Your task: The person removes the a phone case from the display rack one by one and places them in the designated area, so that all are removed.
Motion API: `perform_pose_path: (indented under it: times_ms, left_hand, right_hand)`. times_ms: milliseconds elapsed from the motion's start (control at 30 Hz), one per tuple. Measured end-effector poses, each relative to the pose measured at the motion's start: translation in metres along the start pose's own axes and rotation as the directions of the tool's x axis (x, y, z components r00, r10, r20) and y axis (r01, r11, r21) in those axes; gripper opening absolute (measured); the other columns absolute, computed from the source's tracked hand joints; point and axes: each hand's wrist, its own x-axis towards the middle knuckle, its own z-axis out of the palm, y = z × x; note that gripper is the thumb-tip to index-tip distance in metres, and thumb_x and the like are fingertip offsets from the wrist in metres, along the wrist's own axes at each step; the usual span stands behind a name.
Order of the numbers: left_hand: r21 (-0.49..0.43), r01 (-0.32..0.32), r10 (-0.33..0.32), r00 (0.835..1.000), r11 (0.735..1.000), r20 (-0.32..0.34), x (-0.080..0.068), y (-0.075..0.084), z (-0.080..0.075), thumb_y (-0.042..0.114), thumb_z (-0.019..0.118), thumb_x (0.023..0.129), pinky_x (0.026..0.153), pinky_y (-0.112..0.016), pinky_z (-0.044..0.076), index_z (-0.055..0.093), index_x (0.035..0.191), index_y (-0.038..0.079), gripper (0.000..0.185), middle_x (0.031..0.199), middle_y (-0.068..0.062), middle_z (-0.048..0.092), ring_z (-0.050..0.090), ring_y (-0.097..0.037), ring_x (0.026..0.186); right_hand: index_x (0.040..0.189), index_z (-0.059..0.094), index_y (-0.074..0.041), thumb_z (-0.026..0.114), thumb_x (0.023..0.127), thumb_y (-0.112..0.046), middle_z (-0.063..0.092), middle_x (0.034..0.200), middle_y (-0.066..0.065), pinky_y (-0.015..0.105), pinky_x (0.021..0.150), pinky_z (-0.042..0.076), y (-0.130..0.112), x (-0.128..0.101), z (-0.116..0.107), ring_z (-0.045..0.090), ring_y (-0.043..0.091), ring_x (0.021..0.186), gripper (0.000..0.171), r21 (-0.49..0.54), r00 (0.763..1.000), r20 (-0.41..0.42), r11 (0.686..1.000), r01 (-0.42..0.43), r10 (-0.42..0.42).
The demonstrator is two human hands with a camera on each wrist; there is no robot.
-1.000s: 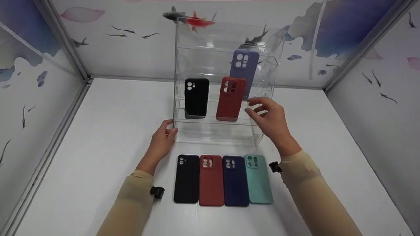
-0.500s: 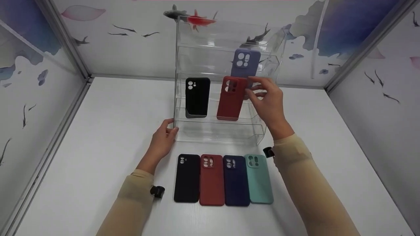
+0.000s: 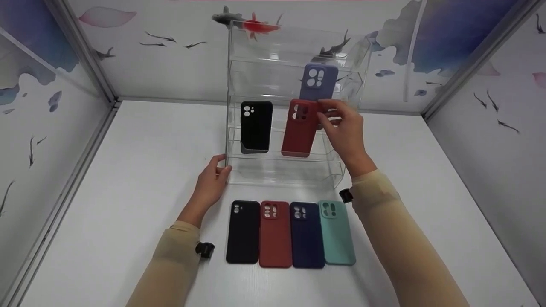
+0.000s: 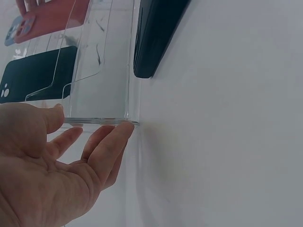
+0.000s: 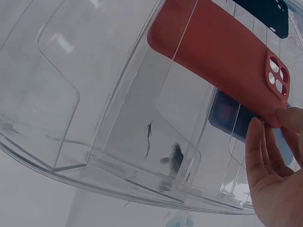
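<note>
While the R hand (image 3: 346,130) pinches the top right corner of the upright red case (image 3: 298,132) btwn thumb and fingertips, the L hand (image 3: 211,181) grips the lower left side edge of the clear rack (image 3: 286,172), thumb in front, fingers spread along the outer side. R thumb and fingers are only as far apart as the case edge, w/ nothing else in them; L hand has just the rack edge.

Upright red case stands in the rack, leaning back slightly, bottom behind a clear lip, camera cutouts at top. Upright black case (image 3: 256,125) is to its left, apart, approx. same tier. Lilac case (image 3: 326,83) stands behind, one tier or so higher, its lower part hidden by the red one and the R fingers; can't tell if those two touch.

On the white table (image 3: 170,132), in front of the rack, 4 cases lie flat side by side, cutouts toward the rack. L to R: flat black case (image 3: 243,234), flat red case (image 3: 275,236), navy case (image 3: 308,238), turquoise case (image 3: 339,236). Beige sleeves (image 3: 168,264) on both arms, w/ a small black device (image 3: 205,250) at each wrist.
</note>
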Motion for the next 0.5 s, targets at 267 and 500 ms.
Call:
perform_pose_path:
  times_ms: [267,500]
  left_hand:
    - [-0.001,-0.009,0.009,1.000,1.000,-0.004,0.000,0.000,0.000,0.026,0.051,0.110,0.095,-0.046,0.051,0.042,0.154,0.008,0.049,0.117,-0.021,0.068,0.066,-0.033,0.112]
    - [-0.006,-0.010,0.010,1.000,1.000,-0.009,0.001,-0.002,0.001,0.025,0.051,0.110,0.091,-0.045,0.052,0.042,0.154,0.009,0.048,0.115,-0.021,0.069,0.067,-0.030,0.105]
  right_hand:
    - [0.123,0.073,-0.010,0.074,0.096,-0.011,0.075,0.111,0.009,0.014,0.077,0.054,0.002,-0.006,-0.001,0.074,0.020,0.094,0.027,0.071,0.998,-0.056,0.997,-0.011,0.015]
    - [0.121,0.071,0.002,0.072,0.095,0.000,0.072,0.110,0.023,0.015,0.073,0.055,-0.017,-0.013,-0.005,0.074,0.034,0.091,0.025,0.109,0.996,-0.087,0.994,0.001,0.009]
